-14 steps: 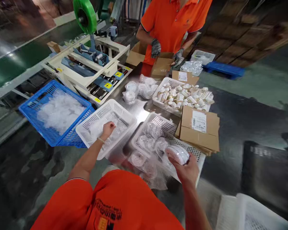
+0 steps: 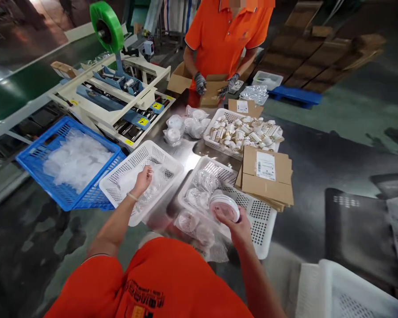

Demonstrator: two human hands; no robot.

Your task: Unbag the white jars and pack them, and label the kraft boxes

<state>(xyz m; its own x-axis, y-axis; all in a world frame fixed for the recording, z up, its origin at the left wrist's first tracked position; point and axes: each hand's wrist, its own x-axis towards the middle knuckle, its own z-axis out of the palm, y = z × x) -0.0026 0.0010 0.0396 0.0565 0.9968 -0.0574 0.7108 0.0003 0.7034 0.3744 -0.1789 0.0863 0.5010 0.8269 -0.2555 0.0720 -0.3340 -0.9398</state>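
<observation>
Head view: along the left, a green conveyor belt (image 2: 16, 90) runs above a patchy gray floor (image 2: 29, 243). A blue crate (image 2: 66, 202) of clear plastic bags sits beside a white basket (image 2: 141, 153), over which the left hand (image 2: 143, 179) curls its fingers together; whether they pinch anything, I cannot tell. Rightward, the shiny dark table (image 2: 307, 154) carries wrapped tubs (image 2: 187, 220). Across it stands a person in orange (image 2: 215, 42). Above the middle basket (image 2: 261, 227), the right hand (image 2: 240, 227) grips a round tub (image 2: 223, 208) by its edge, thumb and fingers clasping it. Flat cardboard (image 2: 272, 190) lies right of that; behind, stacked boxes (image 2: 305, 62) stand near a blue pallet (image 2: 296, 96).
</observation>
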